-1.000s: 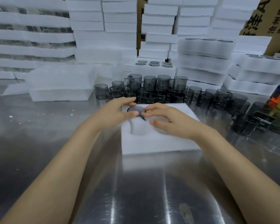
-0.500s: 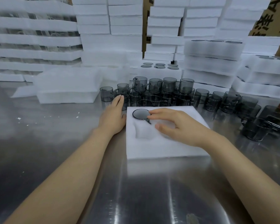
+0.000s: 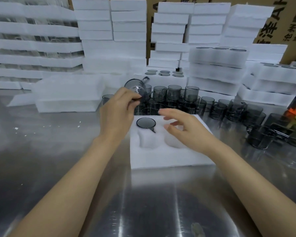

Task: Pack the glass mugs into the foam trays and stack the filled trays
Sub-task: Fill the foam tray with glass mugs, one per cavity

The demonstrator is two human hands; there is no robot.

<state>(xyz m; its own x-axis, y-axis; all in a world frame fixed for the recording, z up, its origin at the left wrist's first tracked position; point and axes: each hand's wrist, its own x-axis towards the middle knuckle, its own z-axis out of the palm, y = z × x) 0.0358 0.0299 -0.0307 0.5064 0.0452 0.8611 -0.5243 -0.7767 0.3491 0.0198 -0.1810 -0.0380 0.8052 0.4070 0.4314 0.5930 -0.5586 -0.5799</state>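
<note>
The left hand [image 3: 118,108] is raised behind the far-left corner of the foam tray [image 3: 161,156]. Its thumb and fingers are curled round the lower edge of a smoky glass mug [image 3: 135,88]. The mug hangs tilted in the air with its handle pointing up and to the right, in front of the loose mugs [image 3: 178,98].

The right hand [image 3: 183,127] hovers over the right half of the tray with its fingers spread and relaxed, holding nothing. I cannot tell whether it touches the foam.

The tray lies flat on the steel worktop [image 3: 143,202], between the two forearms. Its far-left pocket holds a packed mug [image 3: 146,122], whose dark round face sits about level with the foam, just beside the left hand and below the held mug.

The loose mugs stand in a crowd just behind the tray and trail off to the right. Behind them rise stacks of white foam trays [image 3: 217,69], some filled with mugs.
</note>
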